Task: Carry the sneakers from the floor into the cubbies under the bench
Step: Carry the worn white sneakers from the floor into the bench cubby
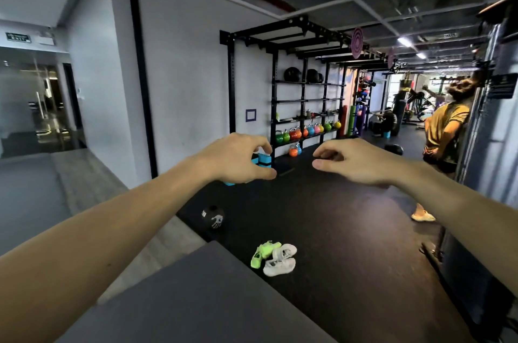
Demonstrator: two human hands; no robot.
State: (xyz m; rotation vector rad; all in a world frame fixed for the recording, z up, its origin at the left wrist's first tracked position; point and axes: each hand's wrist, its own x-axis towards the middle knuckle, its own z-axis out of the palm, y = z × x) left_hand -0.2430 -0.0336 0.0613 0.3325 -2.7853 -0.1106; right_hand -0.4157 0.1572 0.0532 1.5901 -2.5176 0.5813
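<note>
A grey bench top (pixel 213 295) is filling the near foreground, and just beyond its far corner the green sneakers (pixel 263 253) and white sneakers (pixel 281 260) are lying bunched together on the black floor mat (pixel 336 216). Above them, the left hand (pixel 238 159) and right hand (pixel 354 162) are reaching forward, fingers loosely curled, holding nothing. Farther off, a black medicine ball (pixel 213 216) is sitting on the mat, and colourful kettlebells (pixel 305 131) are lining a wall rack (pixel 302 96).

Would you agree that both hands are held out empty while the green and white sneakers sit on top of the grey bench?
Not quite. The head view shows the green sneakers and white sneakers lying on the black floor just beyond the grey bench, not on top of it. The rest holds: the left hand and right hand are held out empty.
</note>
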